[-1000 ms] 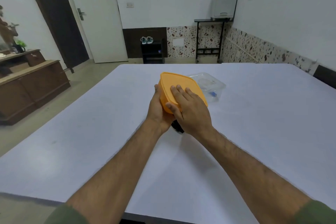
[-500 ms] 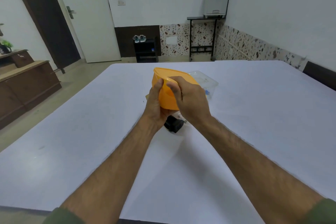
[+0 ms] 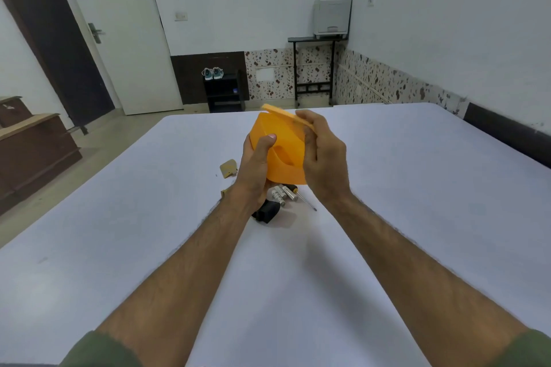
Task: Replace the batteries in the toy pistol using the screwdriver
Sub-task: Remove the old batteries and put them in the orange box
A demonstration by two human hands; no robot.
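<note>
Two forearms in green sleeves reach out over the white worktop (image 3: 417,188) from its near edge. Just past the wrists, a black toy pistol (image 3: 267,211) lies on the worktop, partly hidden under the left wrist. Touching it on the far side are a few silver batteries (image 3: 281,194), lying side by side. Right beside them is the screwdriver (image 3: 301,196), its dark and orange handle tucked under the raised container and its thin shaft pointing near and right.

Above these, both hands hold an orange container (image 3: 283,152) up off the worktop, tipped on its side. The left hand (image 3: 256,167) grips its left wall, thumb curled over the rim. The right hand (image 3: 325,158) is curled round the container's right side, with the fingers reaching its upper far edge, where a flat orange rim or lid sticks out; I cannot tell which.

A little further left, a small tan piece (image 3: 229,168) lies on the worktop.

Beyond the worktop, against the far wall, stand a black shelf unit (image 3: 223,92) carrying a pair of shoes (image 3: 212,73) and a tall stand with a grey printer (image 3: 331,18).
</note>
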